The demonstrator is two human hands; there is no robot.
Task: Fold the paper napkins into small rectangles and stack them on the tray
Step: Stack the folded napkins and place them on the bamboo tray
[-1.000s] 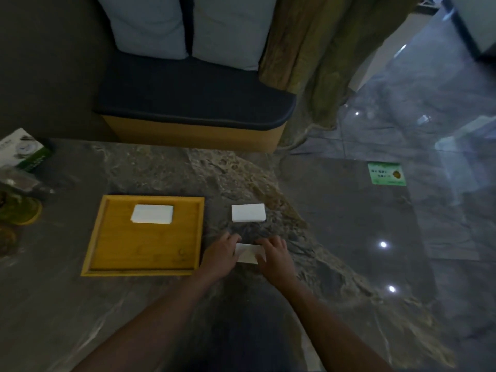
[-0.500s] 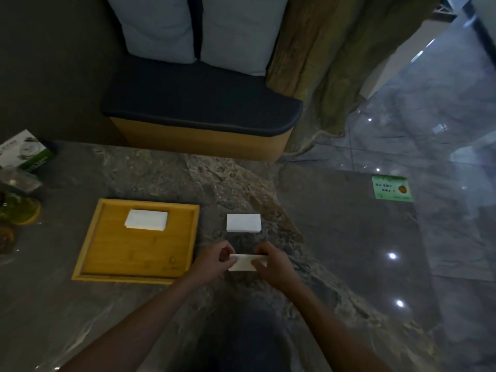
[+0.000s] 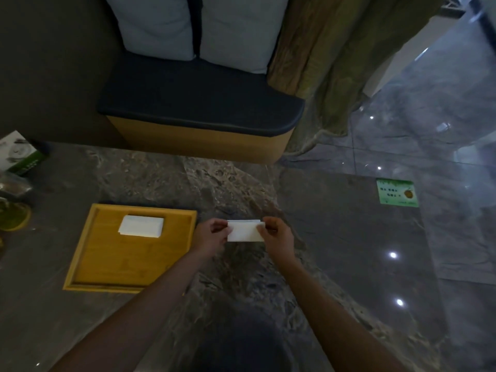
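The head camera looks down on a dark marbled table with a wooden tray lying flat on it. All places below are given relative to that tray.

Just right of the tray's right rim, both hands meet over the table. The left hand pinches the left end of a folded white napkin between thumb and fingers, and the right hand pinches its right end the same way, so each hand is closed on the paper. The napkin is a small rectangle, long side running left to right. It looks lifted off the table, though whether its lower edge touches the stone cannot be told. It partly hides whatever lies behind it.

Inside the tray, toward its far edge, sits a stack of folded napkins, a white rectangle lying flat and apart from the rims. The rest of the tray floor is bare wood.

Well to the left of the tray, at the table's edge of view, stand a green and white box and some dim objects too dark to make out.

Beyond the tray's far side is a bench with a dark seat pad, a wooden base and two pale cushions. To the right of the tray, past the hands, a green card lies on the table.
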